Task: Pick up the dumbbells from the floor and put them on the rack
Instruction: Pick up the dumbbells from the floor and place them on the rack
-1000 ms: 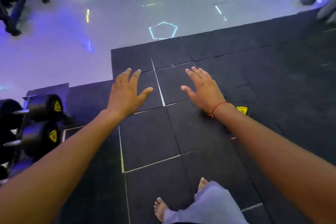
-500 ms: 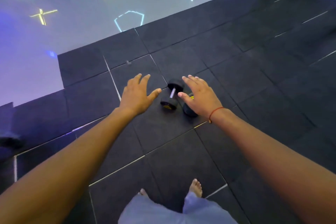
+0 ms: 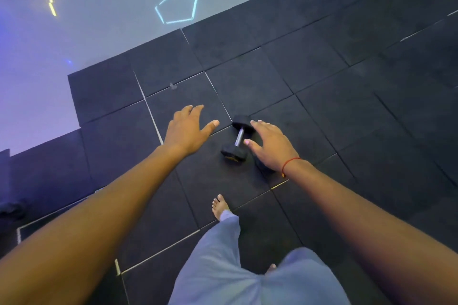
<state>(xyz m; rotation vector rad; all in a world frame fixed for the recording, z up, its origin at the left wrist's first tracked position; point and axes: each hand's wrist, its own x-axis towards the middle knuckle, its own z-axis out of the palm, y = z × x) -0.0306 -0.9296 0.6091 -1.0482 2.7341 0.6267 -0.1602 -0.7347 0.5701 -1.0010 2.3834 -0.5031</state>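
Note:
A small black dumbbell (image 3: 237,138) with a metal handle lies on the dark floor mats between my hands. A second dumbbell (image 3: 263,167) lies mostly hidden under my right hand; only a black end shows. My left hand (image 3: 189,129) hovers open just left of the first dumbbell, fingers spread, holding nothing. My right hand (image 3: 271,145) is open too, with a red string at the wrist, its thumb close to the metal handle. The rack is out of view.
Black rubber mat tiles (image 3: 322,96) cover the floor; a glossy pale floor (image 3: 99,20) with light reflections lies beyond their far edge. My bare foot (image 3: 220,205) and grey trouser legs (image 3: 223,267) are just below the dumbbells.
The view has swung away from the rack at the left and toward the dumbbells on the mats. Both open hands have come closer to them, and I have stepped forward.

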